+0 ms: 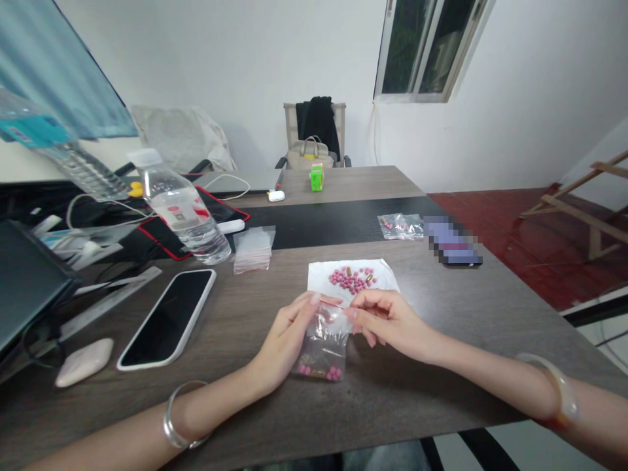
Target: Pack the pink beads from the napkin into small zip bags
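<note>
A clear zip bag [324,347] with a red strip along its top is held between my two hands, near the table's front. Pink pills and a brownish capsule lie at its bottom. My left hand [289,330] pinches the bag's upper left corner, thumb at the red strip. At the upper right corner, my right hand [387,324] grips the same strip between thumb and bent fingers. Just beyond, a white paper sheet [318,275] carries a heap of pink pills [350,280] and a few capsules; my hands cover its near edge.
To the left are a stack of small clear bags [254,248], a water bottle [184,209], a phone [169,320] and a white mouse [85,362]. Another filled bag [400,226] lies beside a blurred phone [451,241] at right. A green box [316,177] stands farther back.
</note>
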Motion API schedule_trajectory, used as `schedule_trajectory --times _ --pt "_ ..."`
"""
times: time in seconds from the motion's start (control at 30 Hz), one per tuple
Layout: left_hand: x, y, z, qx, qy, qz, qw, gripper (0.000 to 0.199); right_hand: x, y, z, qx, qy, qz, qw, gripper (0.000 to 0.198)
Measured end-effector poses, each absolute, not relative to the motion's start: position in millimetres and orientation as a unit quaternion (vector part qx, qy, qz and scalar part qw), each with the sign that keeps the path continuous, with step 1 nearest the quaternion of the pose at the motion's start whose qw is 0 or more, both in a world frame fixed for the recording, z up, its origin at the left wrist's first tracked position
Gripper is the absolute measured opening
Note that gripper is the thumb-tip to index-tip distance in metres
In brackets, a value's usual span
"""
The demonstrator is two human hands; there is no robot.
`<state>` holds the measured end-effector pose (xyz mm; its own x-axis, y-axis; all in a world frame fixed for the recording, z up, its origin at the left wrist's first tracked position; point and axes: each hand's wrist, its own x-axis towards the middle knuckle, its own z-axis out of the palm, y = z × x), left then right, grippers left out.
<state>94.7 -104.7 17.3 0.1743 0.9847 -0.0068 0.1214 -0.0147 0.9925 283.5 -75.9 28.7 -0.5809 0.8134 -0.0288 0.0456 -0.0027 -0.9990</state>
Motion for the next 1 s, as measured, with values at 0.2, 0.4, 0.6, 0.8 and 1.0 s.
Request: schedule_trajectory --times 0.2,0.4,0.6,0.8,1.0 --pt "95.1 -99.0 18.7 0.557 0.489 0.458 0.490 0.031 283.4 -71.9 28.0 -0.377 -0.609 0.589 0.374 0.041" --pt "96.8 -97.7 18.4 0.543 0.474 0.438 0.537 0.032 285.1 -67.2 25.0 -0.391 -0.617 0.545 0.412 0.041" --pt "95.7 -99.9 19.6 0.577 0.477 0.446 0.490 0.026 286.9 -63.4 24.4 -0.391 -0.636 0.515 0.422 0.039" --pt "94.7 -98.6 19.5 0.576 0.484 0.477 0.454 0.025 287.3 -66.9 25.8 -0.375 -0.633 0.553 0.391 0.037" --pt "95.6 -99.8 20.9 0.545 0.496 0.501 0.453 0.026 287.2 -70.5 27.8 -0.341 -0.610 0.604 0.383 0.031"
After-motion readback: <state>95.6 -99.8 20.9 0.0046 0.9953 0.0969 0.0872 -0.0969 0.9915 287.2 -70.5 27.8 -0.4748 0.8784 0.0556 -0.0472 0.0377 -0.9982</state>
